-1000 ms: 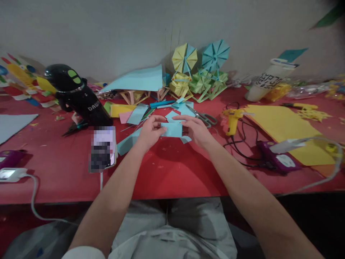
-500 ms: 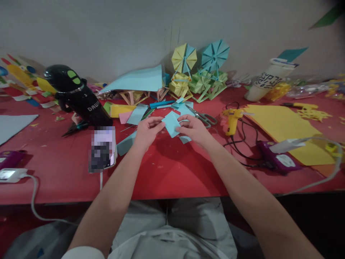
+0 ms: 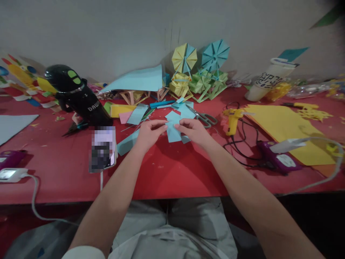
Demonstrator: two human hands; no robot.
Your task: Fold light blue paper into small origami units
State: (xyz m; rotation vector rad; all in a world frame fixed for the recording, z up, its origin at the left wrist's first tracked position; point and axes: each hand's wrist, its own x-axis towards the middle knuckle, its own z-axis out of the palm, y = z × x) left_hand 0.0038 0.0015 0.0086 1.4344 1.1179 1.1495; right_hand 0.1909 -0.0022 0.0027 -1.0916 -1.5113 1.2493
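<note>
Red tabletop (image 3: pixel 172 176) free nearside; phone (image 3: pixel 102 149) blocks left, glue gun (image 3: pixel 232 121) right

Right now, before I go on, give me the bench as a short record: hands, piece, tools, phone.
Left hand: holds blue paper at its left edge
Right hand: thumb on the paper's right side
Scissors: beyond the right hand
Yellow glue gun: right of the scissors
Phone: left of the left hand, screen partly pixelated

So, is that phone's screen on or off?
On: the smartphone screen glows pale lilac, though much of it is pixelated.
</note>
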